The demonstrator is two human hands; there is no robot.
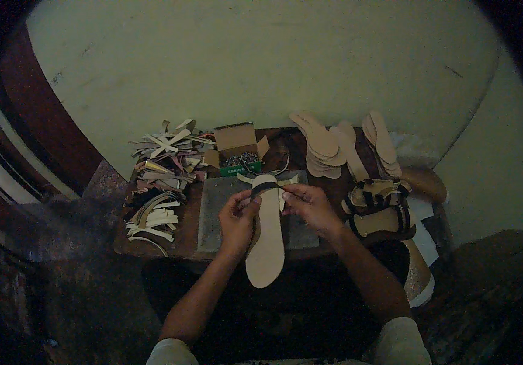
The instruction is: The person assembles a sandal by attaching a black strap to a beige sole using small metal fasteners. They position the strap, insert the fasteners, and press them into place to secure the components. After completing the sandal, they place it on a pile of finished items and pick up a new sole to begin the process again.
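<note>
A pale tan insole [266, 249] is held up in front of me, its wide end toward my body. Across its far, narrow end lies a dark strap [267, 186], bowed over the surface. My left hand [237, 220] is closed at the left edge, thumb and fingers pinching the strap there. On the other side my right hand [314, 207] pinches the strap's right end beside a pale strip. Light strap ends stick out behind the insole. Underneath is a grey slab [210, 213] on the wooden table.
At left lies a heap of cut strips [167, 161], with pale straps [155, 219] nearer. An open box of small metal nails [235, 159] stands behind the slab. Stacked insoles [321, 143] are at far right, and strapped sandals [380, 210] sit nearer. A pale wall [273, 67] rises behind.
</note>
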